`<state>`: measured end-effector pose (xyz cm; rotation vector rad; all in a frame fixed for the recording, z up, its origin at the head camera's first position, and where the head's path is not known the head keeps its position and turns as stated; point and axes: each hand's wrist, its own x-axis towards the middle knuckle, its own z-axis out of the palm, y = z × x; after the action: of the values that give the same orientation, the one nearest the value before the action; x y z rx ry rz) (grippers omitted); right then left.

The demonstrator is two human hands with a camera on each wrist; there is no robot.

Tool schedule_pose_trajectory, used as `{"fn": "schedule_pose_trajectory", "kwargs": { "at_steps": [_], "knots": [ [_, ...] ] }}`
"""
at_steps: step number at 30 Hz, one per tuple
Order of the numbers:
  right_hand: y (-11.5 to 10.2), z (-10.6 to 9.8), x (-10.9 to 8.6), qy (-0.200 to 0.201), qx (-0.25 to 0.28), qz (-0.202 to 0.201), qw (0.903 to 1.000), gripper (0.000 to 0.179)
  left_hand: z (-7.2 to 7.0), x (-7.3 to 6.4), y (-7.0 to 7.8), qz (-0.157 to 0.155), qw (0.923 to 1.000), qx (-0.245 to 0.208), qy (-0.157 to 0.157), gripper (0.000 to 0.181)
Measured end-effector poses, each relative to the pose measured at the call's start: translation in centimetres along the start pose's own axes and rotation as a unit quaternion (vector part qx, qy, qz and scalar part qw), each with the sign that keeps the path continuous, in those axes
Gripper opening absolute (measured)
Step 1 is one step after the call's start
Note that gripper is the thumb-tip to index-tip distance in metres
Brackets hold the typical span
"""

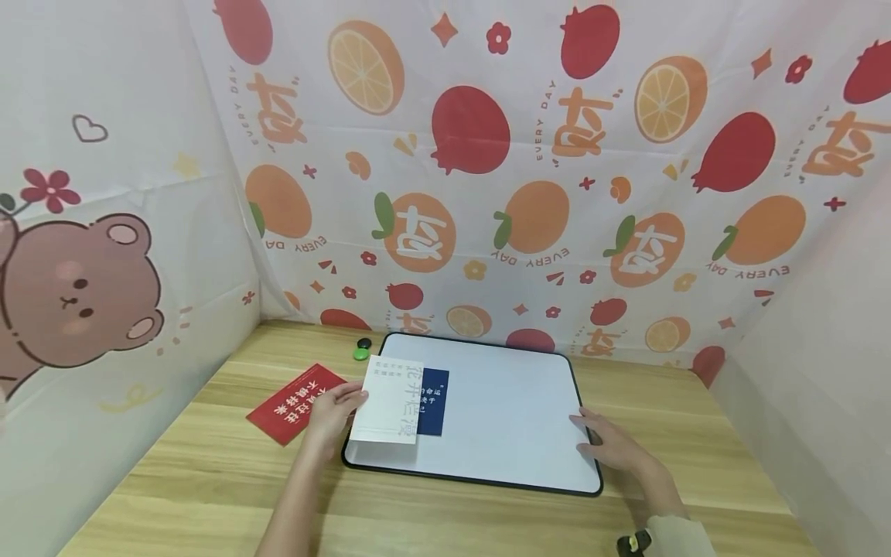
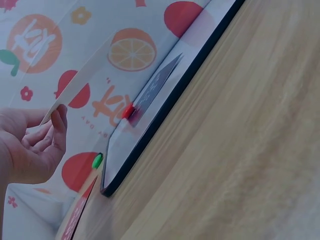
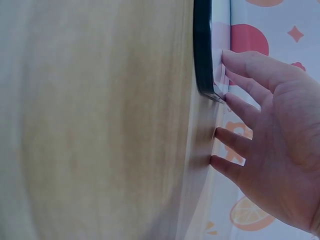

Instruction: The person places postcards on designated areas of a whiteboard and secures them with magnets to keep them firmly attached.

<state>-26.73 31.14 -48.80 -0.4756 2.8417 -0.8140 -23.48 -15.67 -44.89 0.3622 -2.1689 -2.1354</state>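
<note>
My left hand (image 1: 330,418) pinches a white card (image 1: 381,402) by its left edge, between thumb and fingers. The card is raised over the left part of a black-framed whiteboard (image 1: 515,410) and has printed characters on it. Partly hidden behind it, a dark blue card (image 1: 435,402) with white characters lies on the board. A small red magnet (image 2: 128,111) sits at that blue card's edge in the left wrist view. At the board's right edge my right hand (image 1: 612,447) spreads its fingers, thumb and fingertips against the frame and nearby tabletop.
Left of the board, a red card (image 1: 295,404) with white characters lies on the wooden table (image 1: 209,480). A green round magnet (image 1: 360,354) and a black one (image 1: 364,343) sit by the board's back left corner. Fruit-printed cloth (image 1: 473,131) hangs behind.
</note>
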Motion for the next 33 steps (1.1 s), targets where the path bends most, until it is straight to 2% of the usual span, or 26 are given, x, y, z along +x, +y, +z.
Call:
{"fn": "schedule_pose_trajectory", "kwargs": {
  "at_steps": [8,14,21,33],
  "knots": [
    [0.4,0.1,0.0,-0.002,0.001,0.001,1.0000,0.052,1.5,-0.1,0.3,0.005,0.9997,0.023,0.000,0.036],
    [0.4,0.0,0.1,-0.003,0.005,-0.003,1.0000,0.052,2.3,-0.1,0.2,-0.002,0.9999,0.014,-0.004,0.033],
    [0.4,0.0,0.1,-0.003,0.006,-0.003,1.0000,0.052,3.3,-0.2,-0.1,-0.005,0.9995,0.031,0.009,0.034],
    [0.6,0.2,0.1,0.001,0.007,-0.006,1.0000,0.052,4.3,0.0,-0.3,-0.029,0.9992,0.007,0.025,0.035]
  ]
}}
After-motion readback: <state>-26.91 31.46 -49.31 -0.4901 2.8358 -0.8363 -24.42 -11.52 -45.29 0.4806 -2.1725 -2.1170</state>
